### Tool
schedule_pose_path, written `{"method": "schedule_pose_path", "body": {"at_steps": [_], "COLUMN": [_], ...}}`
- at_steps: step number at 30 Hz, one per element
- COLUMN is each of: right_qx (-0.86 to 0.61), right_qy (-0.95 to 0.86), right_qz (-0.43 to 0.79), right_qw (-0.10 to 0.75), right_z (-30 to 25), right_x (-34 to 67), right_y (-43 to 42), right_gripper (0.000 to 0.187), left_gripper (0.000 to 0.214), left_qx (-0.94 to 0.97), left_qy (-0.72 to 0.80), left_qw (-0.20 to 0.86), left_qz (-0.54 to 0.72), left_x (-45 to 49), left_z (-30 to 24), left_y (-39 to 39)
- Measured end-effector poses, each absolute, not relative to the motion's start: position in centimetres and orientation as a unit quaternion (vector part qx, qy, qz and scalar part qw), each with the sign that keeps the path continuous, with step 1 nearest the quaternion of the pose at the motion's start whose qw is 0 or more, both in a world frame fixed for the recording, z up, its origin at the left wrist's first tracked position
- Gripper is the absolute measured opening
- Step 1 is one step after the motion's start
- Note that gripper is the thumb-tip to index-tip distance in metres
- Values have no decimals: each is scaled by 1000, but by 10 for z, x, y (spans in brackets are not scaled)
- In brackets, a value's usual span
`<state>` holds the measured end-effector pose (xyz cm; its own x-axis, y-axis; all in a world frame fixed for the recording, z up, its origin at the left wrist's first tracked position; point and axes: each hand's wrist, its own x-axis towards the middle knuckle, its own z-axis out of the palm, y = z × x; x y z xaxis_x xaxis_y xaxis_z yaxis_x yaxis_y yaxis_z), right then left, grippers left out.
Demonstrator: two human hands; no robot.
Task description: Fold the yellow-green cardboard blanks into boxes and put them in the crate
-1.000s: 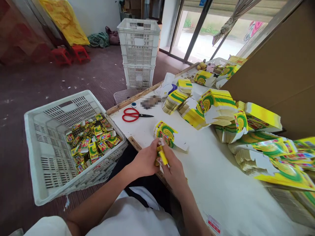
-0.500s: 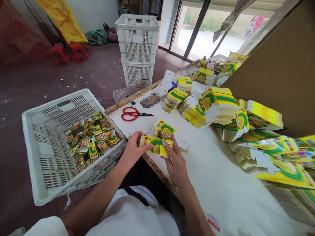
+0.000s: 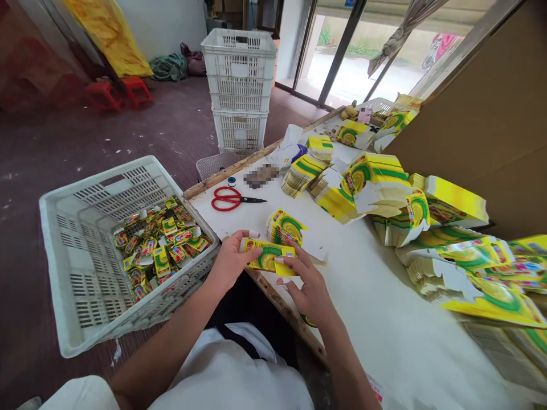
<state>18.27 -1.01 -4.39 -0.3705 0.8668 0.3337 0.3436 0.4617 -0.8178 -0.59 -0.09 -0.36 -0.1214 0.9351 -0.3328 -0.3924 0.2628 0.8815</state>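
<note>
A small yellow and green printed carton (image 3: 267,257) is held at its left end by my left hand (image 3: 231,262), thumb across the printed face. At the carton's right end, my right hand (image 3: 310,285) has its fingers spread, fingertips against the flap and the thumb apart from it. White coverings show on some fingertips. Just behind the carton lies a small stack of flat printed cartons (image 3: 285,226). Below my right hand, a yellow and green piece (image 3: 306,320) shows partly at the table edge.
A white plastic crate (image 3: 77,273) at the left holds many small cartons. Red-handled scissors (image 3: 228,199) and a small blue-centred roll (image 3: 231,181) lie on the white table (image 3: 363,319). Stacks of flat cartons (image 3: 376,176) line the right side. Stacked crates (image 3: 239,80) stand behind.
My right hand has loosened, its thumb now away from the carton and its fingers spread. The carton has shifted slightly left in my left hand. A yellow and green piece now shows below my right hand.
</note>
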Motion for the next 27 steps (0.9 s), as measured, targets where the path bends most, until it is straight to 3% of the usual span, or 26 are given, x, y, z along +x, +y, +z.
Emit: {"method": "schedule_pose_path", "body": {"at_steps": [5,9,11,15,18,22,27], "right_qx": [-457,-475,-483,-593,-643,-644,-638], "right_qy": [-657,-638,-653,-664,-673,-672,-650], "right_qz": [396,389,366,245,200,207,234], "right_qw": [450,465,455,384,305,302,341], "right_z": [-56,-66,-66,-64,-65,-69,-64], "right_x": [168,160,167,188,192,186,182], "right_y": [-12,-2,10,41,56,61,54], "right_gripper": [43,58,60,47,44,40,46], "left_gripper": [48,37,32,19,25,25,35], "left_qx": [331,404,439,449,437,491,468], "left_qy": [521,578,645,778,812,781,688], "left_qw": [598,514,405,46,-64,33,332], "left_qz": [512,489,476,438,381,383,444], "left_x": [-1,-9,-30,-96,-126,-109,-49], "left_z": [-6,-10,-8,-3,-7,-24,-40], "left_y": [0,-1,0,2,0,-3,-4]}}
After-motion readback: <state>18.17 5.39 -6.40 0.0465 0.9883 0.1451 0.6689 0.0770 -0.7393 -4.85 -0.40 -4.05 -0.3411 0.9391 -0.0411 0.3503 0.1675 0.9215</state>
